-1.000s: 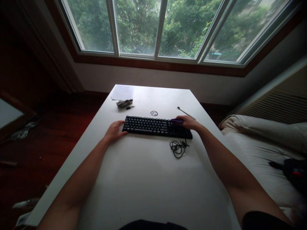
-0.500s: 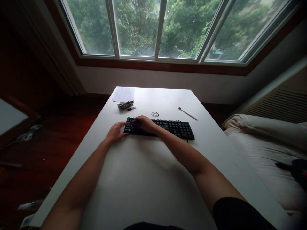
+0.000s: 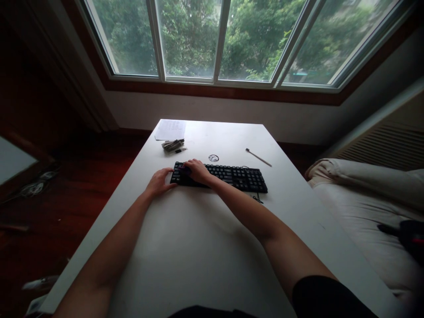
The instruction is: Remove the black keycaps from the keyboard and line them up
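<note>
A black keyboard [image 3: 236,176] lies across the white table [image 3: 198,247]. My left hand [image 3: 159,181] rests on the table at the keyboard's left end, thumb and fingers curled round its corner. My right hand [image 3: 198,171] reaches across and sits closed over the keys at the left, holding a small purple thing [image 3: 185,171] that is mostly hidden under the fingers. My right forearm covers most of a black cable [image 3: 257,199] in front of the keyboard.
Behind the keyboard lie a sheet of paper [image 3: 171,129], a small pile of metal parts [image 3: 172,144], a round ring [image 3: 213,157] and a thin stick [image 3: 259,157]. A bed [image 3: 361,207] with a black and red object [image 3: 410,234] stands right. Wooden floor lies left.
My right hand has swept with the purple thing from the keyboard's right end to its left end and has barely shifted since. My left hand has stayed put.
</note>
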`<move>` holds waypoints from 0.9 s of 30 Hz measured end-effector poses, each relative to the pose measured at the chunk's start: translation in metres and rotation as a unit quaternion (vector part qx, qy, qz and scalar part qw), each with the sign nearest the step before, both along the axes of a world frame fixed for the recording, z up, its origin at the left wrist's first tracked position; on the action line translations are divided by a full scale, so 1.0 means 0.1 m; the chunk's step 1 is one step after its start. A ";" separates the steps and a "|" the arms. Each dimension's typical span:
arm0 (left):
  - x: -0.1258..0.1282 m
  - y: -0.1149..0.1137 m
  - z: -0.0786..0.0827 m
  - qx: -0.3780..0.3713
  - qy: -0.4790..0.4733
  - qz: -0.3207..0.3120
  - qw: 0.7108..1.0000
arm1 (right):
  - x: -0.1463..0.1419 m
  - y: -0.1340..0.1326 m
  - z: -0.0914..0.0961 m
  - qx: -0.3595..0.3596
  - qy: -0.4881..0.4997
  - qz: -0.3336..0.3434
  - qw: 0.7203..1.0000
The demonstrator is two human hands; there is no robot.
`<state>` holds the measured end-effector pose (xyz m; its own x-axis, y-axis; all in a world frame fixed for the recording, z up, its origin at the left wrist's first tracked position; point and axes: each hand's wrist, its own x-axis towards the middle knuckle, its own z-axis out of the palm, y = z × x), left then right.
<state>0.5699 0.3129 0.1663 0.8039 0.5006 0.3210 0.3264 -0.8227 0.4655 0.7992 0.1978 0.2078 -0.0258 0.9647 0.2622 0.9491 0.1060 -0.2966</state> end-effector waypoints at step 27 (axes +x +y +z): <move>-0.05 0.03 0.00 -0.007 0.005 0.020 1.000 | 1.69 -1.60 -0.04 0.025 0.028 -0.143 0.989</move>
